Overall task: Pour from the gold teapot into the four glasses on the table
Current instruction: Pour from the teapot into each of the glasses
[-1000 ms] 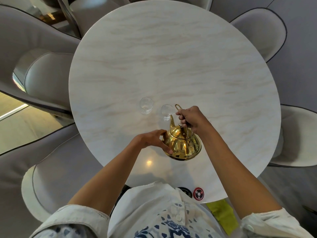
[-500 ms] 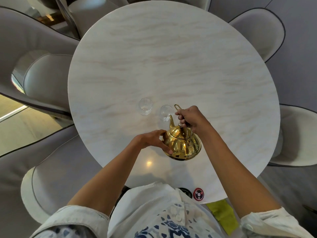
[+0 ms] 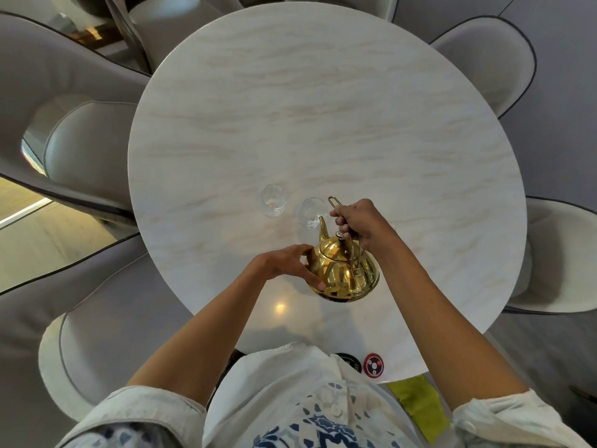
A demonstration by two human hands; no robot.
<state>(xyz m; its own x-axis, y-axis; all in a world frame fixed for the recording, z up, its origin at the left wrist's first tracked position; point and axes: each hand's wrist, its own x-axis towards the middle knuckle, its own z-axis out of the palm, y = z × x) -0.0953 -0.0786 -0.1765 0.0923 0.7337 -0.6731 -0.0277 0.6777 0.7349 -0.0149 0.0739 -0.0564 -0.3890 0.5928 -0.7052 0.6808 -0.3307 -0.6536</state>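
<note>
A round marble bench [image 3: 323,108] carries everything, with pale chairs [image 3: 80,150] around it. The gold teapot [image 3: 344,273] tilts near the bench's near edge, spout over one glass [image 3: 312,212]. The right hand [image 3: 361,224] is clamped on the teapot's handle; the left hand [image 3: 284,265] presses its side. A second glass [image 3: 273,200] stands left of the first.

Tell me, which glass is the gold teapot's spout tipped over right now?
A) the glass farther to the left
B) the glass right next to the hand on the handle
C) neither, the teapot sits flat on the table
B: the gold teapot leans forward, with the tip of its spout at the rim of the nearer glass, beside the right hand on the handle. The left hand steadies the teapot's body, and the other glass stands apart to the left.
</note>
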